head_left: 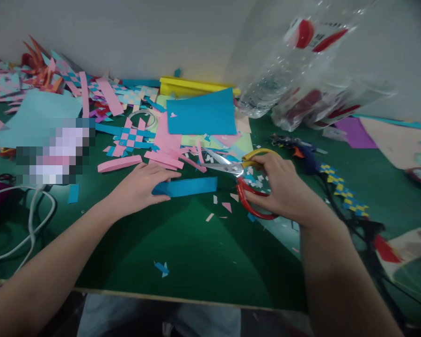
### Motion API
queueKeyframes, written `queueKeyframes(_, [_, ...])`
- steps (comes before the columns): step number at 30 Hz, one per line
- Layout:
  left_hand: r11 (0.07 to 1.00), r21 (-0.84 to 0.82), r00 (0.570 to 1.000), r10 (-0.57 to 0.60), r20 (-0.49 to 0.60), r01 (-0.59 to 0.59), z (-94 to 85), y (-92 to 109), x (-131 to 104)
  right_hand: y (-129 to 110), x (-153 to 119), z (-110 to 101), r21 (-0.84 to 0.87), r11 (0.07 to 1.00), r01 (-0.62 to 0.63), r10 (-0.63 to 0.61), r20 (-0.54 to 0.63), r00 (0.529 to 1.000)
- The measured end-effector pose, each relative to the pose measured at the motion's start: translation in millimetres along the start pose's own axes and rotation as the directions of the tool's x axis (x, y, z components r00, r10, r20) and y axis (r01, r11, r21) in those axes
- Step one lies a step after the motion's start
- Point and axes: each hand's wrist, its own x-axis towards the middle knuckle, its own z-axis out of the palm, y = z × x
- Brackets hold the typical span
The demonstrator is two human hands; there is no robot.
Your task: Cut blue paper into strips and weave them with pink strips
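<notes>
My left hand [147, 185] pinches the left end of a blue paper strip [194, 186], which points right just above the green table [196, 243]. In my right hand [282, 187] are scissors [239, 169] with one yellow and one red handle loop. Their blades stand apart and point left, above the strip's right part. Pink paper strips [119, 163] lie beyond my left hand, beside a pink-and-blue woven paper piece [131, 135]. Small paper scraps are scattered around the scissors.
Blue paper [201, 112] lies at the back, before a yellow folded piece [196, 86]. Plastic-wrapped cups [301, 100] stand back right. A paper pile [38, 79] fills the back left, with a white cable [31, 224] nearer. Dark cables run down the right.
</notes>
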Motion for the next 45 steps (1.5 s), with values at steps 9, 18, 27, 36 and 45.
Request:
queueKeyframes(9, [0.948, -0.283, 0.948, -0.217, -0.233, 0.147, -1.4, -3.5, 2.3, 11.2, -7.4, -9.7, -0.031, 0.999, 0.020, -0.022, -0.068, 0.997])
queueKeyframes(18, [0.960, -0.245, 0.949, -0.197, -0.248, 0.135, 8.4, -6.1, 3.0, 2.1, -8.2, -10.5, 0.104, 0.993, 0.058, -0.060, 0.018, 0.998])
queueKeyframes(27, [0.953, -0.273, 0.956, -0.193, -0.221, 0.130, 12.9, -0.7, 4.8, -5.6, -7.2, -3.0, 0.099, 0.986, 0.136, -0.142, 0.055, 0.988])
queueKeyframes(36, [0.968, -0.239, 0.968, -0.127, -0.214, 0.074, 27.4, 3.5, 7.3, -25.0, 1.2, 11.0, 0.163, 0.965, 0.205, -0.225, 0.116, 0.967])
queueKeyframes(45, [0.988, -0.150, 0.986, -0.064, -0.153, 0.041, 26.7, 7.7, 7.1, -36.4, 3.9, 18.5, 0.249, 0.943, 0.219, -0.266, 0.176, 0.948])
